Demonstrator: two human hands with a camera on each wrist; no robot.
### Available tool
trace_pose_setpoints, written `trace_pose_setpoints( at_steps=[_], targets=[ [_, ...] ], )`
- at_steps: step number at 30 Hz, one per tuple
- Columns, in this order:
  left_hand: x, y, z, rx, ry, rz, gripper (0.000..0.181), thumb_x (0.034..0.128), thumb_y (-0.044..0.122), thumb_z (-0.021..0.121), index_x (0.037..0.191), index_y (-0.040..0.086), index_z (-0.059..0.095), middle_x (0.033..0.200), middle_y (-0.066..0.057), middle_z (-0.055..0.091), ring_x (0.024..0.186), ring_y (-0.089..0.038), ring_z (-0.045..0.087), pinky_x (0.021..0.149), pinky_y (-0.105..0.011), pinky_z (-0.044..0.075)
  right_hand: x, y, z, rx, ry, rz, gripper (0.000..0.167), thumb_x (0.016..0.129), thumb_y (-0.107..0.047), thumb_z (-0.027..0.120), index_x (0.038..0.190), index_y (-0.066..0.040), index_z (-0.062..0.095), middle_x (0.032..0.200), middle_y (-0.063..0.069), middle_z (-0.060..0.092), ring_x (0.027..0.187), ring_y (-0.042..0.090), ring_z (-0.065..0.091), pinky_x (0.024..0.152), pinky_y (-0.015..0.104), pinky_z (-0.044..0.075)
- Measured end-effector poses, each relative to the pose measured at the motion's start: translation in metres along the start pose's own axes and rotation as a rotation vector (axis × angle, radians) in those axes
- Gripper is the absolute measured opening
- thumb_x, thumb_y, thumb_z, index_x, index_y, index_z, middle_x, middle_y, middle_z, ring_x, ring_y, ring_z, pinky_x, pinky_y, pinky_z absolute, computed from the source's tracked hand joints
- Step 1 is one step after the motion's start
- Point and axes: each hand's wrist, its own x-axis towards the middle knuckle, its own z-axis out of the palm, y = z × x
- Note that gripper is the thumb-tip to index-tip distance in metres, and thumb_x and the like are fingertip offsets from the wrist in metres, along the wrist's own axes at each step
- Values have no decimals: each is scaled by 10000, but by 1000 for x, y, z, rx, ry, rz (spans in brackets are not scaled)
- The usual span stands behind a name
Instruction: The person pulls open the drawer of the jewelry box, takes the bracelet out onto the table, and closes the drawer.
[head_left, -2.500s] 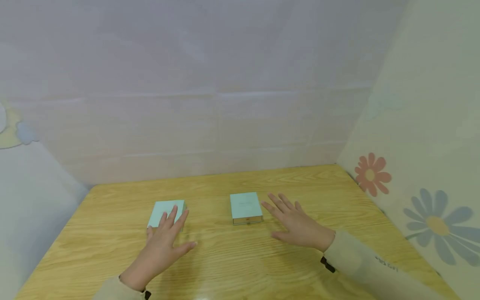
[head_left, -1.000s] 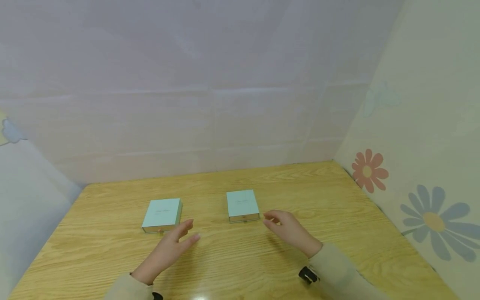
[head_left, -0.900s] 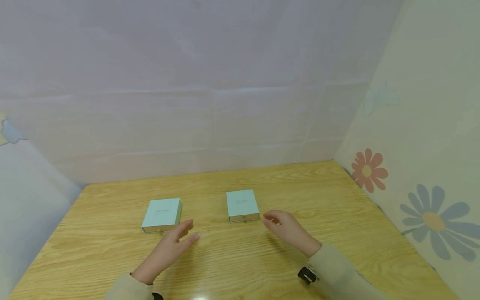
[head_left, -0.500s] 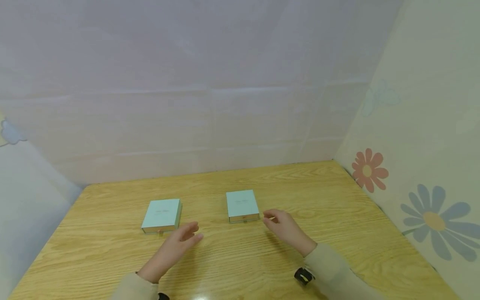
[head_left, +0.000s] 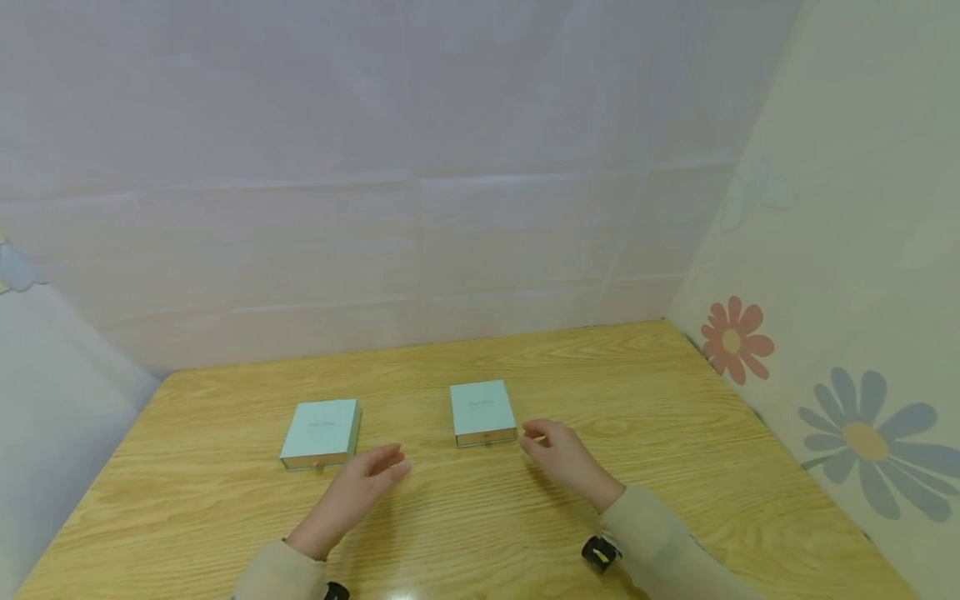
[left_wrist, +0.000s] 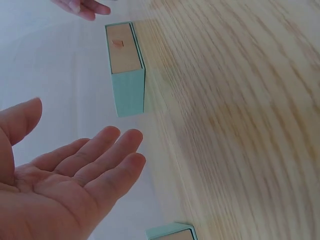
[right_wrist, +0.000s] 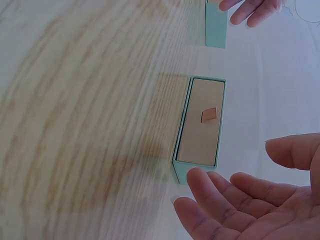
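Two pale mint boxes sit flat on the wood-grain surface [head_left: 450, 542], well apart: the left box [head_left: 322, 437] towards the left, the right box [head_left: 482, 417] near the middle and slightly farther off. The left hand [head_left: 351, 493] hangs near the near right corner of the left box, fingers relaxed, thumb standing wide of them, holding nothing; the right hand [head_left: 567, 461] is poised just beside the near right corner of the right box, fingers gently curved, thumb apart — nothing held there either. I'd call this a poised step, the hands in place and no grip made; taking the right box would call for a small shift leftward. Each near face shows a small copper tab [right_wrist: 209, 115]. Both lids carry faint script — too small for me to read.
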Motion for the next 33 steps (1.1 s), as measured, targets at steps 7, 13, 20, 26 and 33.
trace_pose_setpoints(
  at_steps=[7,13,20,26,33],
  targets=[
    [3,1,3,12,43,-2,558,1011,286,538,1354,-147,457,1315,-272,543,1222,-430,494,965,-543,431,2,1,3,9,7,-3,305,969,-71,578,1173,154,606,1013,167,658,878,270,606,744,405,520],
    [6,1,7,-15,48,-4,545,1013,266,535,1345,-159,456,1323,-292,526,1220,-438,492,974,-547,422,3,3,5,32,-25,-14,283,970,-73,573,1146,140,630,1011,155,669,847,219,594,712,374,510],
    [11,1,14,-30,53,17,508,1013,237,540,1326,-158,481,1306,-298,537,1203,-437,509,976,-546,421,4,3,8,70,-46,-7,251,972,-52,557,1103,146,638,867,140,662,736,250,605,644,339,496],
    [13,4,18,-29,50,24,479,1023,205,516,1332,-159,475,1329,-306,516,1228,-448,481,988,-553,407,4,2,13,140,-51,43,251,980,-46,546,1104,156,627,899,159,654,754,267,619,672,371,539],
    [18,8,22,-59,53,21,486,1025,215,513,1339,-155,472,1354,-301,496,1253,-445,457,1004,-550,393,7,2,17,175,-65,66,255,986,-51,536,1093,163,626,883,154,640,743,253,609,672,383,549]
  ],
)
